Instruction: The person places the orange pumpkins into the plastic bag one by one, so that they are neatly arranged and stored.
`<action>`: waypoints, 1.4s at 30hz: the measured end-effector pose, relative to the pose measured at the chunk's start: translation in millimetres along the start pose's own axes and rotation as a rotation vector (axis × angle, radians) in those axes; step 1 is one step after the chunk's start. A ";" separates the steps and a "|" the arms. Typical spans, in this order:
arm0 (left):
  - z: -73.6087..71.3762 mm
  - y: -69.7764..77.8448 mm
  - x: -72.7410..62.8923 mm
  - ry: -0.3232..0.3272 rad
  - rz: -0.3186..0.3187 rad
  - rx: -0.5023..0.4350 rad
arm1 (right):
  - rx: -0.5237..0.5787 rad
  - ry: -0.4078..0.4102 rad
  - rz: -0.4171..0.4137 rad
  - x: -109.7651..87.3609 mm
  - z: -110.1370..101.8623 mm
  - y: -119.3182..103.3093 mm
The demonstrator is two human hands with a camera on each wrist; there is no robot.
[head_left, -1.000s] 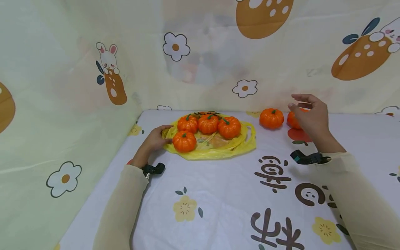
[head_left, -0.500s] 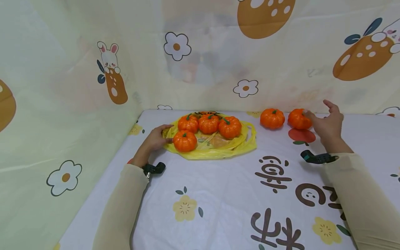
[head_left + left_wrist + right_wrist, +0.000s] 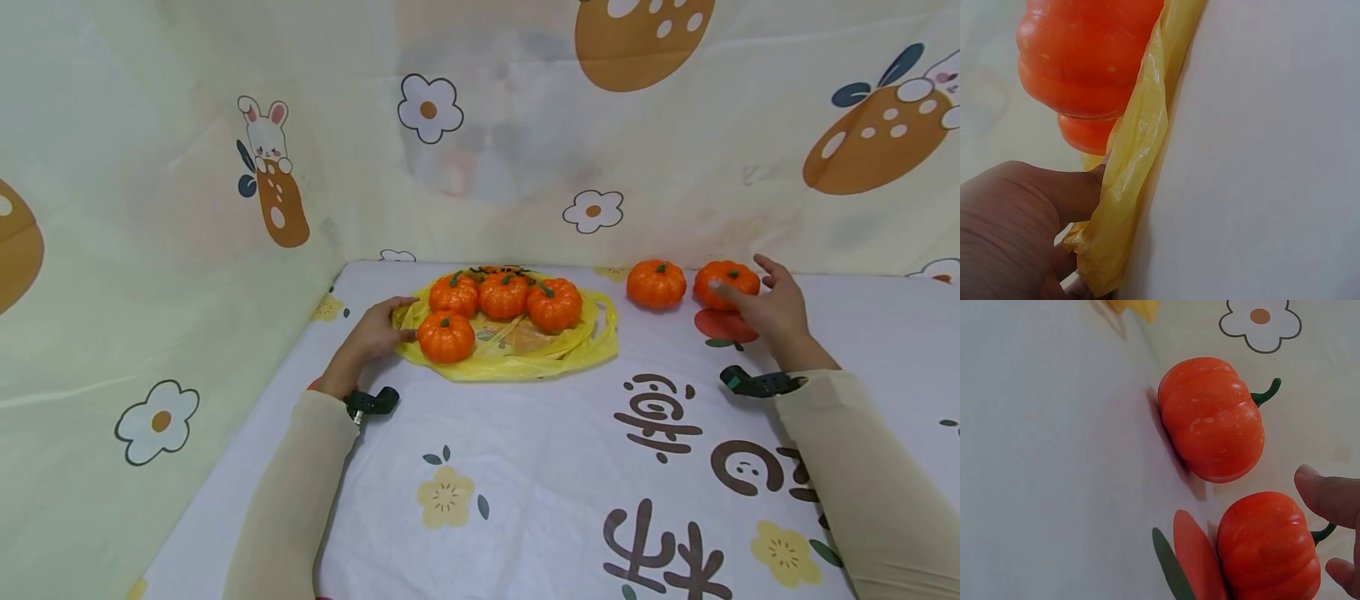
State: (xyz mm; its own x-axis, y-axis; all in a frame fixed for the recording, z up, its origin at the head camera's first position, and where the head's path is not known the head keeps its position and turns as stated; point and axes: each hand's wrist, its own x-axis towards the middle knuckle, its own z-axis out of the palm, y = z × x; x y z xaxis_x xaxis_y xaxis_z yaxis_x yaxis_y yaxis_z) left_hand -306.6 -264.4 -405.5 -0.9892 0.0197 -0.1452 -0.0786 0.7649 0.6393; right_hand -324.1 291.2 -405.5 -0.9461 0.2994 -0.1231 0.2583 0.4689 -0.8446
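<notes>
A yellow plastic bag (image 3: 510, 368) lies spread on the table with several small orange pumpkins on it. My left hand (image 3: 372, 332) holds the bag's left edge, its thumb against the crumpled plastic (image 3: 1127, 169). The bag's front left pumpkin (image 3: 446, 338) sits close to that thumb. At the back right, my right hand (image 3: 780, 312) hovers by a pumpkin with a green stem (image 3: 722, 275). Its thumb (image 3: 1322, 490) is over that pumpkin's stem side, spread from the fingers, which hold nothing. Another pumpkin (image 3: 1213, 422) stands just left of it.
A patterned cloth wall (image 3: 510, 167) rises behind the table, and another (image 3: 82, 333) on the left. The white tablecloth (image 3: 540, 483) carries printed flowers and characters. Dark wrist cameras (image 3: 757, 383) sit on both wrists.
My right hand has moved from above the far right pumpkin to its right side, then back in towards it and lower. The left hand stays at the bag.
</notes>
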 end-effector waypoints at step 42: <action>0.7 -1.5 1.6 0.006 -0.005 0.015 | -0.096 0.016 -0.042 8.9 12.6 7.0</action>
State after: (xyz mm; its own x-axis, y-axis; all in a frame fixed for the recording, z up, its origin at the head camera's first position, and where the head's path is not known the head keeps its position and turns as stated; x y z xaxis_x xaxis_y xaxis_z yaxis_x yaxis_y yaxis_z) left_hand -308.0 -265.0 -407.2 -0.9895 0.0120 -0.1444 -0.0820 0.7749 0.6268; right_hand -333.1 286.7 -419.1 -0.9535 0.2909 -0.0793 0.2366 0.5587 -0.7949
